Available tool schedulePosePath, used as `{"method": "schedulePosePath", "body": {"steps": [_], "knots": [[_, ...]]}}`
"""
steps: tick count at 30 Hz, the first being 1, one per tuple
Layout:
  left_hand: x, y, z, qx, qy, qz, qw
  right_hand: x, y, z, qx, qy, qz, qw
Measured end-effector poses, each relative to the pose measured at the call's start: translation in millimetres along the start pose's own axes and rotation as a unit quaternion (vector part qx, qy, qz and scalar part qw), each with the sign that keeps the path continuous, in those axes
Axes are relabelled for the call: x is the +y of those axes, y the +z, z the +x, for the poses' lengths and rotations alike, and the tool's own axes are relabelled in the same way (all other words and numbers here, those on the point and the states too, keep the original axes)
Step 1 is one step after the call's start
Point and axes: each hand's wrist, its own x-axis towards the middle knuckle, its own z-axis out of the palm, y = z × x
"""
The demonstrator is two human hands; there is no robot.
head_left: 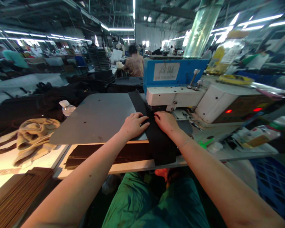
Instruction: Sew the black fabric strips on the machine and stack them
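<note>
A long black fabric strip (pixel 154 136) lies across the grey machine plate (pixel 97 117) and hangs over the table's front edge. My left hand (pixel 133 125) rests flat on the strip's left edge, fingers stretched out and pressing it down. On the strip's right side my right hand (pixel 165 122) lies with fingers extended, just in front of the white sewing machine head (pixel 175 96). Neither hand grips anything.
A stack of dark strips (pixel 104 155) sits under the plate's front edge, and more strips (pixel 16 196) lie at the lower left. A tan cloth (pixel 35 133) and a plastic bottle (pixel 66 108) are at the left. Another person (pixel 134 63) sits beyond. A blue crate (pixel 273 180) stands at the right.
</note>
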Motion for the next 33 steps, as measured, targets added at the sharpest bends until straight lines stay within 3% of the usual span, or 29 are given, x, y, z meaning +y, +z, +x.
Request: {"method": "schedulePosePath", "body": {"steps": [25, 33], "knots": [[0.2, -0.5, 0.5, -0.009, -0.004, 0.001, 1.0, 0.2, 0.5, 0.6, 0.0, 0.001, -0.001, 1.0], [-0.8, -4.9, 4.3, -0.04, -0.025, -0.002, 0.999, -0.9, 0.4, 0.7, -0.007, 0.003, -0.015, 1.0]]}}
